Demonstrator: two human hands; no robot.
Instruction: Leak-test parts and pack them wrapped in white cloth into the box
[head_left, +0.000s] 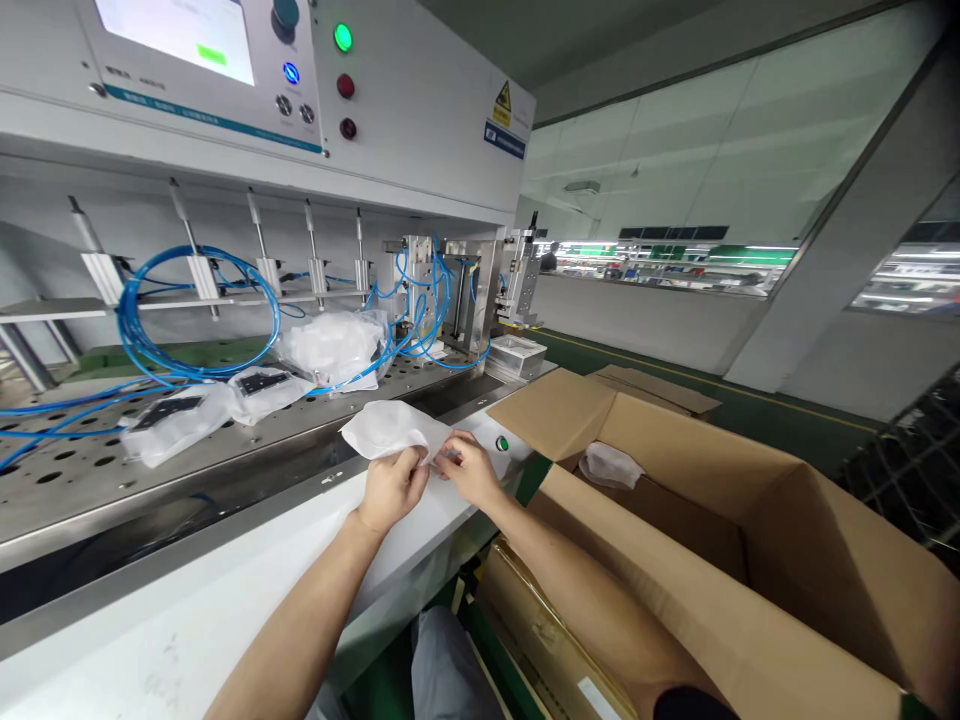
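Note:
A white translucent plastic bag (386, 430) is held over the white front ledge (225, 590) of a machine. My left hand (391, 490) is closed on the bag's near edge. My right hand (469, 468) pinches the same edge from the right side, fingers pressed together. Both forearms reach in from the bottom of the view. What is inside the bag cannot be made out.
Bagged black parts (180, 415) and a bundle of bags (334, 345) lie on the perforated metal deck (67, 460) among blue hoses (150, 330). An open cardboard box (720, 530) stands at right with a white bag (609, 465) inside. A green button (502, 443) sits on the ledge.

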